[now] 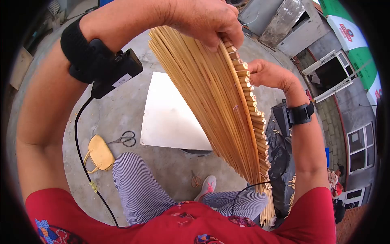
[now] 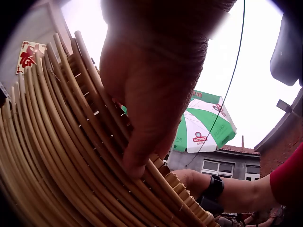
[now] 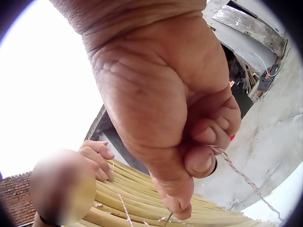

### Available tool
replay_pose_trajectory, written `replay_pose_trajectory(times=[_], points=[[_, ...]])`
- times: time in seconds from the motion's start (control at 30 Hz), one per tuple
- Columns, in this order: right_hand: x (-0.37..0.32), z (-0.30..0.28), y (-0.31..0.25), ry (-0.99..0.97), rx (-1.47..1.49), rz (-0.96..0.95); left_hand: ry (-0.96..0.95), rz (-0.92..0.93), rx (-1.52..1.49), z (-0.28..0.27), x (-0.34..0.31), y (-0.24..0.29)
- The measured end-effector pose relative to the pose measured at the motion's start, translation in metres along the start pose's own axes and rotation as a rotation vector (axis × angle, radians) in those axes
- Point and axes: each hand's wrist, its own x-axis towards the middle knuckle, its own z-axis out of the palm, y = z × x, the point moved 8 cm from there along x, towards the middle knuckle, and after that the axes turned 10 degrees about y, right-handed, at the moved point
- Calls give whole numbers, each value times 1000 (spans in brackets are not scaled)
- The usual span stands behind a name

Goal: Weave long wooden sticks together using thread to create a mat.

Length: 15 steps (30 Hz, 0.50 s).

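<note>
As left hand grips reed mat, right hand pinches twine.

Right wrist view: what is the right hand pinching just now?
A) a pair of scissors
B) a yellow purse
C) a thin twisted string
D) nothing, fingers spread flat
C: the right hand has its thumb and curled fingers closed on the twisted string, which trails away from the grip just above the reed mat.

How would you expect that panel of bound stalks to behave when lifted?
Probably light: the left hand holds the stalk panel aloft by its edge. Likely stiff along the stalks yet flexible across them, being joined by thin string.
</note>
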Motion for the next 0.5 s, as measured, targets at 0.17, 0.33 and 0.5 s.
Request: replay_pose_trajectory(times=[0.17,0.33,0.5], points=[[-18,-23,17,175,-18,-70,47,109,144,-18,38,6],[-39,-4,34,313,-36,-28,97,184,207,4,73,21],[-57,26,87,302,100,61,-97,-49,335,57,116,34]])
